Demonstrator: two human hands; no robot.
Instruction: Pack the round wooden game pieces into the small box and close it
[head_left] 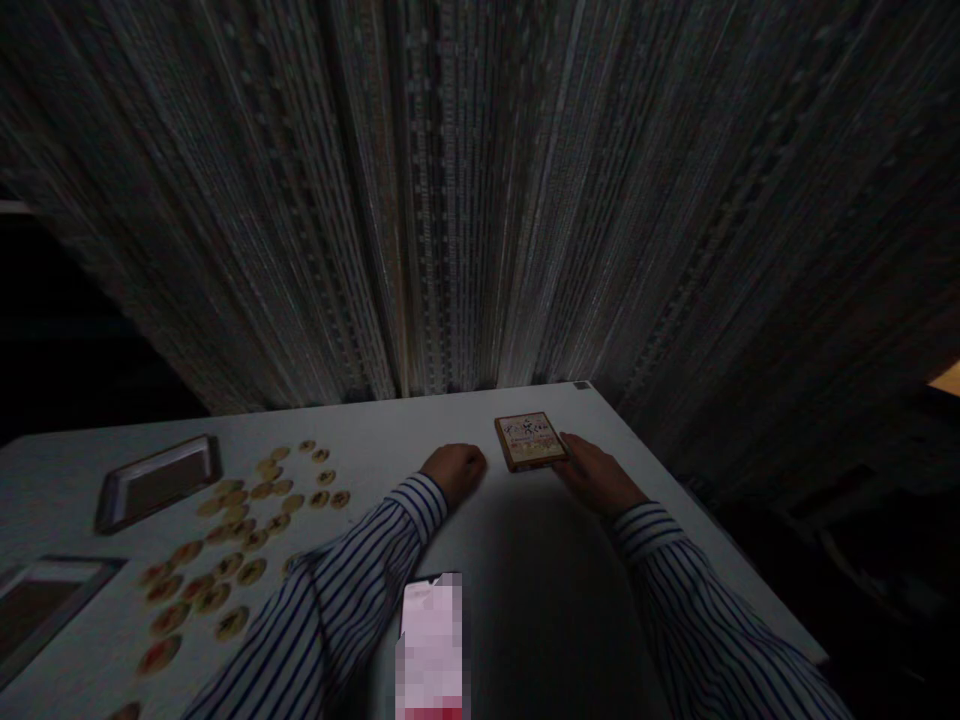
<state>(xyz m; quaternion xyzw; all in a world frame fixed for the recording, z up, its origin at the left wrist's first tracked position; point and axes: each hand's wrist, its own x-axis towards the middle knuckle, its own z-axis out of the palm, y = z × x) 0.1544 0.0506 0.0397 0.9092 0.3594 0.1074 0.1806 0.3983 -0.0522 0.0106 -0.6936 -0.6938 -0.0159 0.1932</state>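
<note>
A flat square box [531,440] with dark characters printed on its pale top and a brown rim lies near the far side of the white table. My right hand [598,474] is at the box's right edge, its fingers closed against that side; the grip is partly hidden in the dim light. Left of the box, apart from it, my left hand [455,473] rests on the table curled into a loose fist, with nothing visible in it. Many round Chinese chess pieces [251,572] lie scattered left of my left forearm, some overlapping.
Two shallow trays or lids, one farther back [159,484] and one nearer [56,610], lie at the table's left. A phone [433,640] with a lit screen lies between my forearms. A striped curtain [442,200] hangs behind the white table [420,420].
</note>
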